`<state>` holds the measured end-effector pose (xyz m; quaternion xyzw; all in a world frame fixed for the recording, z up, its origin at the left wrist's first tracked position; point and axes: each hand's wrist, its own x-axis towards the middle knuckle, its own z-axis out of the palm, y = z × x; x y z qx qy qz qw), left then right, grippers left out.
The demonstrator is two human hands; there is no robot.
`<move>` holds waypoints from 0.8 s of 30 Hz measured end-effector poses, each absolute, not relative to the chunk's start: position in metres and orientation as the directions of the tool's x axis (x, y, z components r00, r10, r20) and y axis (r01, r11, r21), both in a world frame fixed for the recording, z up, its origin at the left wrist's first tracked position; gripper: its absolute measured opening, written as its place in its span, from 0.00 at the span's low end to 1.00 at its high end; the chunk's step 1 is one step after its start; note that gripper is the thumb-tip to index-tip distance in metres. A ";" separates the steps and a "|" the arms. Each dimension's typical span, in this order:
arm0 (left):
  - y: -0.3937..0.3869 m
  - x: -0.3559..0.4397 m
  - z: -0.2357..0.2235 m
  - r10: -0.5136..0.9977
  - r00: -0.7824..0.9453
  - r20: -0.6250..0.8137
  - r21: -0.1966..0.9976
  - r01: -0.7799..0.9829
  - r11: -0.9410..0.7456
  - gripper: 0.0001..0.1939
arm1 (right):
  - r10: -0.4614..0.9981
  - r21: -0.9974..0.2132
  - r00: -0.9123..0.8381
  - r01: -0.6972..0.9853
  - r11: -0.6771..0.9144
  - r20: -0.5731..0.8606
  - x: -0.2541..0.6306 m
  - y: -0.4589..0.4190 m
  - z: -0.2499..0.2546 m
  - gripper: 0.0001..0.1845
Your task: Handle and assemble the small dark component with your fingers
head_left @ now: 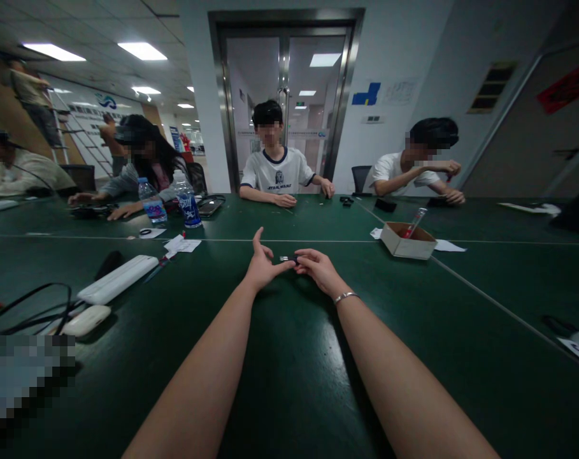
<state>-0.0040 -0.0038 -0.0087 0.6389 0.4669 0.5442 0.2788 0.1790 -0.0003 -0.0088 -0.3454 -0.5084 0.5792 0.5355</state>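
Observation:
Both my arms reach forward over the dark green table. My left hand and my right hand meet at the fingertips above the tabletop and pinch a small dark and silvery part between them. The left index finger points upward while its thumb and other fingers close on the part. My right hand's fingers are curled on the part's other end. A thin bracelet circles my right wrist.
A small cardboard box with a red-tipped tool sits to the right. A white power strip, white charger and black cables lie at left. Two water bottles stand farther back. Several people sit around the table's far side.

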 end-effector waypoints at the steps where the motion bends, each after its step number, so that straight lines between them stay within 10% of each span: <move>1: -0.005 -0.005 -0.007 0.884 -0.037 0.466 0.847 0.306 -0.434 0.64 | 0.971 -0.957 -0.188 -0.275 0.089 0.144 0.179 0.000 -0.009 0.12; 24: -0.001 -0.011 -0.005 0.757 -0.379 0.533 0.845 0.195 -0.497 0.59 | 0.980 -0.957 -0.175 -0.286 0.042 0.095 0.179 0.000 -0.007 0.09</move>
